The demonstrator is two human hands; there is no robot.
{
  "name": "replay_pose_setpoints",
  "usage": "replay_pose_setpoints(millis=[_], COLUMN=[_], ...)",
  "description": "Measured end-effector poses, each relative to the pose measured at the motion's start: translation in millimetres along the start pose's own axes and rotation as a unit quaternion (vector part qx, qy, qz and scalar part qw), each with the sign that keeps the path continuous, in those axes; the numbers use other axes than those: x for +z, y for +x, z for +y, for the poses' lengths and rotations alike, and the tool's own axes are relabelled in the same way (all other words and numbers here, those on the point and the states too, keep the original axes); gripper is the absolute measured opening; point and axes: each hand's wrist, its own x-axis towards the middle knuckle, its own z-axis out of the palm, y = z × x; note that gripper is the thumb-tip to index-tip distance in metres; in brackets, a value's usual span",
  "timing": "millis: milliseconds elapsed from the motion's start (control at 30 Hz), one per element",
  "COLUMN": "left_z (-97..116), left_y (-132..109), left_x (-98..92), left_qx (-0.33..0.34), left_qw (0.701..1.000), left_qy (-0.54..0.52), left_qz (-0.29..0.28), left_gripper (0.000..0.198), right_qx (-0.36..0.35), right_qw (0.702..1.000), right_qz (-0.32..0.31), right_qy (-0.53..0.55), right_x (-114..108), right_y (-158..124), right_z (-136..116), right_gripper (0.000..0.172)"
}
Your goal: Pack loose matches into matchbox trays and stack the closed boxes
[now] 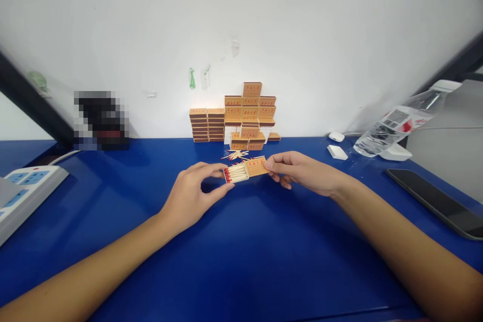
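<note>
Between my hands is a matchbox, its inner tray (237, 173) slid well out to the left and full of red-tipped matches. My left hand (196, 188) grips the tray's left end between thumb and fingers. The printed orange sleeve (257, 166) covers the tray's right end, and my right hand (296, 170) pinches the sleeve's far edge. Just behind the box, a small heap of loose matches (238, 154) lies on the blue tabletop (241, 256). Stacked matchboxes (250, 110) stand farther back against the wall.
A lower double column of matchboxes (207, 126) adjoins the stack. On the right are a tilted plastic bottle (400, 121), small white items (337, 152) and a black phone (437, 201). At left sit a power strip (33, 196) and a pixelated dark object (103, 121).
</note>
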Motion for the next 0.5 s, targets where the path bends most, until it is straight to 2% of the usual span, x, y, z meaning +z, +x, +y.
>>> replay_pose_setpoints(millis=[133,333,500], left_z=[-0.8,-0.7,-1.0], left_y=[0.4,0.9,1.1], left_x=[-1.0,-1.4,-2.3], left_qx=[0.005,0.008,0.009], left_qw=[1.0,1.0,1.0], left_qy=[-0.002,-0.005,-0.001], left_qz=[-0.005,-0.003,0.004], left_gripper=[0.032,0.034,0.033], right_qx=[-0.016,-0.041,-0.056], right_qw=[0.999,0.998,0.997], right_qz=[-0.022,0.04,0.044], right_qy=[-0.031,0.004,-0.025], right_x=[-1.4,12.6,16.9], right_y=[-2.0,-1.3,-2.2], right_z=[-3.0,-6.2,-6.4], right_gripper=[0.049,0.048,0.045])
